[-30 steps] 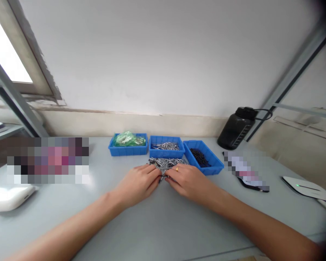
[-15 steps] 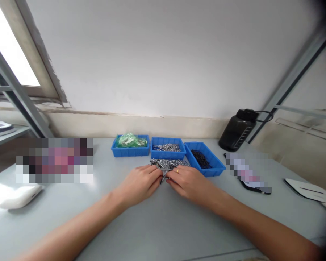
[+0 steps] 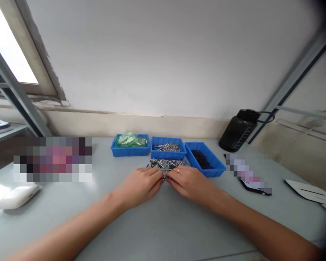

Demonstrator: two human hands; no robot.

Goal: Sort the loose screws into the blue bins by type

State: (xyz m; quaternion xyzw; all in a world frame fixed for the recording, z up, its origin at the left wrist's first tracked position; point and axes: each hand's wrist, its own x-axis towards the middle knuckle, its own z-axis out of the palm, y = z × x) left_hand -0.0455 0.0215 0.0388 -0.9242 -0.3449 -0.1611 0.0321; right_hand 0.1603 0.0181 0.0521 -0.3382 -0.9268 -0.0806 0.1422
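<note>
My left hand (image 3: 143, 183) and my right hand (image 3: 186, 181), the latter with a ring, meet at the front of a loose pile of thin metal pins (image 3: 174, 164). Fingers and thumb of each hand are pinched together, the fingertips almost touching. A small dark pin-like piece (image 3: 165, 177) shows between them; the fingers cover most of it. Just behind the pile stands a blue bin of silvery pins (image 3: 168, 154). Right of it, a blue bin (image 3: 216, 170) set at an angle holds black pin-like pieces (image 3: 202, 160).
A third blue bin (image 3: 130, 151) at the left holds a green plastic bag (image 3: 129, 139). A dark bottle (image 3: 237, 132) stands back right, near a phone (image 3: 255, 187). A white rounded case (image 3: 17, 197) lies at left, and a flat white object (image 3: 309, 190) at far right.
Both hands stay at the same spot, fingertips shifting slightly around the small dark piece. The piece jutting down below the fingertips shows less now. The bins have not moved.
</note>
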